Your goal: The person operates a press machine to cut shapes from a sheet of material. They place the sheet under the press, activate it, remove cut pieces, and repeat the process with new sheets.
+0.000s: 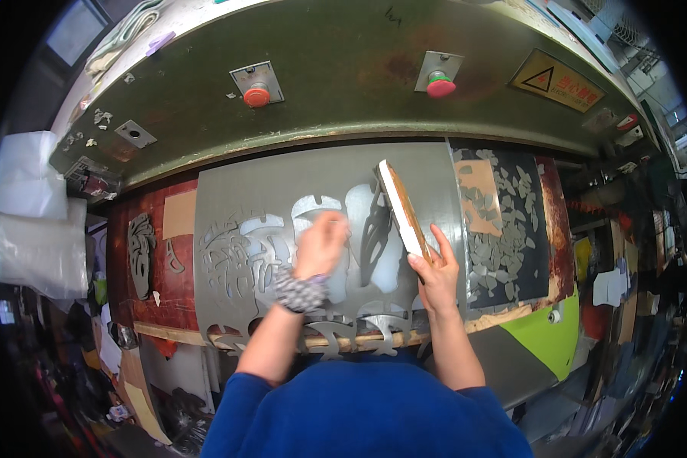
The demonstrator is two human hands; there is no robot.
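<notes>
My right hand (pixel 438 276) grips the lower end of a long, narrow cutting die (pixel 401 206) with a white edge and a brown, wood-like face. The die stands tilted on its side above the grey sheet (pixel 275 172). Along its left side shows a dark, openwork piece (pixel 374 237); whether it is attached to the die I cannot tell. Over the middle of the sheet is my left hand (pixel 323 243), smeared by motion, so its fingers are unclear. Around it the sheet has several cut-out openings, with a pale surface showing through.
Beyond the sheet runs a green machine beam with a red button (pixel 256 95) and a pinkish-red one (pixel 440 85). Small grey scraps (pixel 504 244) cover a dark board at right. A cut grey piece (pixel 140 256) lies on the red surface at left. Clear plastic bags (pixel 38 244) hang far left.
</notes>
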